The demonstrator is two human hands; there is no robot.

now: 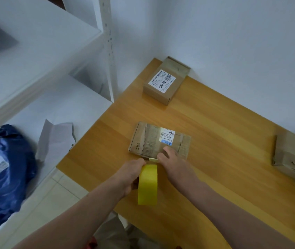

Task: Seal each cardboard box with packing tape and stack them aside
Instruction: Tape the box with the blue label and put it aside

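My left grip (132,174) is clasping the yellow tape roll (147,184) just in front of the cardboard box (154,141), which is lying flat in the middle of the desk (215,123). My right grip (171,159) is released, its fingers pressing the tape's loose end onto the box's near edge.

Likely a small parcel-packing or stock room: white slotted metal shelving (107,51) holding a blue mailer bag (4,159), a wooden table (224,126) carrying labelled cardboard boxes (158,95), a bare white wall (215,24) and tiled floor (62,187).
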